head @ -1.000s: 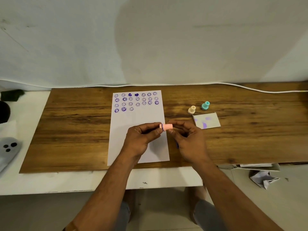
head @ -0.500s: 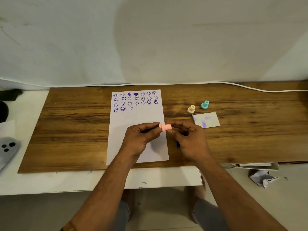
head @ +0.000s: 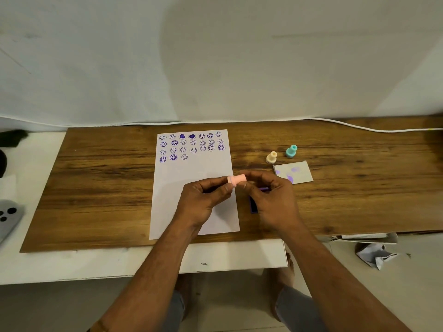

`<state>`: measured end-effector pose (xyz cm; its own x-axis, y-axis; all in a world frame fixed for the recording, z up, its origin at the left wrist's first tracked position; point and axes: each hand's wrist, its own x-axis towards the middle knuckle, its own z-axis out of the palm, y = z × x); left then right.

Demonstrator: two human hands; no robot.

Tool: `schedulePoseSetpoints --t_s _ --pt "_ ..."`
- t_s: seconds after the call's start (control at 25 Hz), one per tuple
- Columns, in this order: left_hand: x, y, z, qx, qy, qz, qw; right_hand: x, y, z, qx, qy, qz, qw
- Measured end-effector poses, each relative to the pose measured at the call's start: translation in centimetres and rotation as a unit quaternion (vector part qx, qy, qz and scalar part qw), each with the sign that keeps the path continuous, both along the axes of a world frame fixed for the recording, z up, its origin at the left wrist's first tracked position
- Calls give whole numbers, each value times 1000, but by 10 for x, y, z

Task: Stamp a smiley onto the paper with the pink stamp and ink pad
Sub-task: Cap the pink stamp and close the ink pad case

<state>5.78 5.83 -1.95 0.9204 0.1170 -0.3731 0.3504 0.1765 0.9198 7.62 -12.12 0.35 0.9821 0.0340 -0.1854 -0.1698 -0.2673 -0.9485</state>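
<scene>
Dark purple rectangular ink pad (head: 253,207) mostly hidden under right hand (head: 273,202). Small pink plastic stamp (head: 236,179) ends covered by fingertips, face unreadable. Grey device (head: 8,218) cut off at left edge.

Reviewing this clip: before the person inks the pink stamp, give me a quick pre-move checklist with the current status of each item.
1. Pink stamp in hand: ok, pinched between the fingertips of left hand and right hand, lying sideways above the paper's right edge.
2. Stamp face uncovered: cannot tell; the fingers hide both ends.
3. Ink pad reachable: ok, a dark purple edge shows under the right hand.
4. Ink pad open: cannot tell, mostly hidden.
5. Free space on paper: ok, blank below the rows of prints.
6. Cream stamp and teal stamp out of the way: ok, upright beyond the hands.
</scene>
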Motion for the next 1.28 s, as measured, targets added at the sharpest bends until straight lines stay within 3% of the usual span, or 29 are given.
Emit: schedulePoseSetpoints --t_s 0.08,0.16,0.28,0.44,0.64,0.72,0.84,0.96,1.08,1.28 --pt "2 -3 0 60 -11 4 998 6 -3 0 -34 -29 -50 998" --pt "3 -5 -2 127 -18 1 992 11 -9 -4 -140 -82 -79 984" --pt "2 -11 -3 216 -23 -23 976 16 -8 -14 -287 -138 -49 947" --pt "-2 -16 -3 275 -34 -38 960 26 3 -27 -390 -197 -1 899" --pt "-6 -21 -1 323 -33 -63 944 34 -1 -36 -412 -140 14 900" --pt "-6 -22 0 326 -36 -68 942 35 -2 -33 -380 -139 8 915" --pt "-6 -23 1 327 -41 -67 942 43 -23 -23 -306 -125 -80 940" --pt "-6 -23 1 329 -32 -65 942 52 -53 -24 -372 -96 -135 913" --pt "-6 -22 0 333 -23 -71 940 55 -62 -32 -419 0 -108 901" --pt "-7 -25 1 353 -17 -94 931 61 -62 -38 -449 28 -87 889"
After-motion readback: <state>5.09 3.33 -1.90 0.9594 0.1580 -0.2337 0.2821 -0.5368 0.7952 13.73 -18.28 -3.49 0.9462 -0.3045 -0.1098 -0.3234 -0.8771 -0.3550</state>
